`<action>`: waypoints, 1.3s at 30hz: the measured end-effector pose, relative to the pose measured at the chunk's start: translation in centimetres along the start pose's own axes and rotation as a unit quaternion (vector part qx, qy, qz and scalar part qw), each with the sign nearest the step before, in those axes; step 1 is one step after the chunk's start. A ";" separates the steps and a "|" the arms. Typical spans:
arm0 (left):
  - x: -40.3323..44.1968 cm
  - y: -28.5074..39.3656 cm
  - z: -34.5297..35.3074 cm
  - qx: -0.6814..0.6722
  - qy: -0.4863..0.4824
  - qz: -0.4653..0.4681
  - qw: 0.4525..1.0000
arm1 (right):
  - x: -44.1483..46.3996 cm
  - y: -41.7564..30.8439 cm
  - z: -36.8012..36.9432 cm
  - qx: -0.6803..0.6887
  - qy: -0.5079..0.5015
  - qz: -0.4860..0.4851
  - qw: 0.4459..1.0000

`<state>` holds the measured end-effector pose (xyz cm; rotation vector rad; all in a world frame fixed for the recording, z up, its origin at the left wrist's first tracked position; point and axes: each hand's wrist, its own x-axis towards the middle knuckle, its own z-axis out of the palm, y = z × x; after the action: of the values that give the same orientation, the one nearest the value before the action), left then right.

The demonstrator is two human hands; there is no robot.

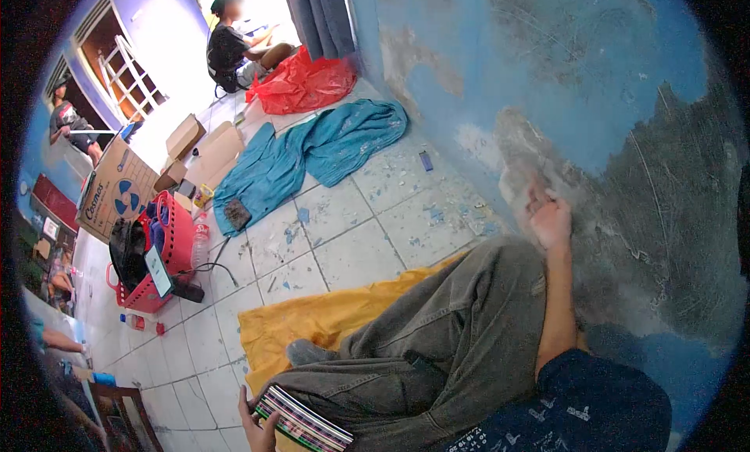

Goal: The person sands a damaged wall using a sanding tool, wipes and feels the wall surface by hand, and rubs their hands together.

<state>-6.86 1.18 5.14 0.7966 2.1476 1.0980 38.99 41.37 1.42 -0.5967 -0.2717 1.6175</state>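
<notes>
At the rough, bare patch of the blue wall [664, 217] is my right hand [550, 214], its fingers against or close to the surface. Those fingers are blurred, so whether they hold anything is unclear. Near the bottom edge my left hand [258, 422] grips a flat object with striped edges [306, 422], beside my crossed legs. I sit on a yellow cloth [273, 331] spread over the tiles.
Paint flakes litter the tiled floor [351, 210]. Beyond lie a teal cloth [344, 139], a red plastic bag [301, 85] and cardboard boxes [117, 188]. A pink basket [178, 237] stands left, with a phone [158, 272]. A person [234, 50] sits at the doorway; others are at left.
</notes>
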 end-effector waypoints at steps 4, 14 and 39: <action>0.3 -0.7 -0.4 -0.062 -0.009 -0.002 0.998 | -0.3 -0.6 0.0 -0.012 -0.048 -0.075 0.996; 0.3 -1.0 0.4 -0.099 0.027 0.031 0.994 | -2.2 -1.4 2.4 0.000 -0.096 -0.112 0.989; 2.1 -1.1 0.2 -0.040 0.087 -0.005 0.995 | 0.9 0.3 -1.8 -0.014 0.005 0.006 1.000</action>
<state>-8.34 2.24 3.60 0.6744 2.2308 1.2807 39.61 41.93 -0.43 -0.6289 -0.2840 1.6245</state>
